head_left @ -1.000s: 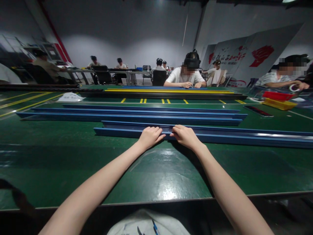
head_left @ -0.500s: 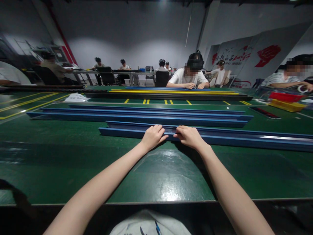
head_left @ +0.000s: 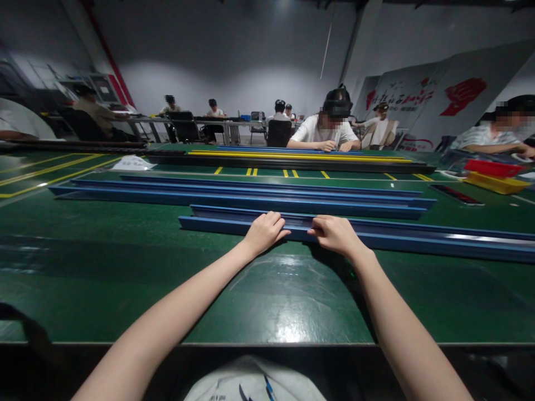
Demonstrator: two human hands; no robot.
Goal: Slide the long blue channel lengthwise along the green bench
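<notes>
A long blue U-shaped channel (head_left: 217, 225) lies lengthwise on the green table, its open side up. My left hand (head_left: 264, 229) is curled over its near wall, fingers in the groove and thumb in front. To the right of it, my right hand (head_left: 334, 233) grips the same wall with bent fingers. Between the two hands a short stretch of the channel shows. Its right end runs out of view. Whatever my fingertips touch inside the groove is hidden.
Behind lie more blue channels (head_left: 167, 199), then black and yellow strips (head_left: 301, 157). A phone (head_left: 456, 195) and red (head_left: 493, 168) and yellow (head_left: 495, 182) trays are at the right. A white paper (head_left: 132, 163) lies far left. A co-worker (head_left: 326, 131) sits opposite.
The near blue channel has slid a little to the right. My right hand has shifted right with it, widening the space between my hands; my left hand has stayed about where it was.
</notes>
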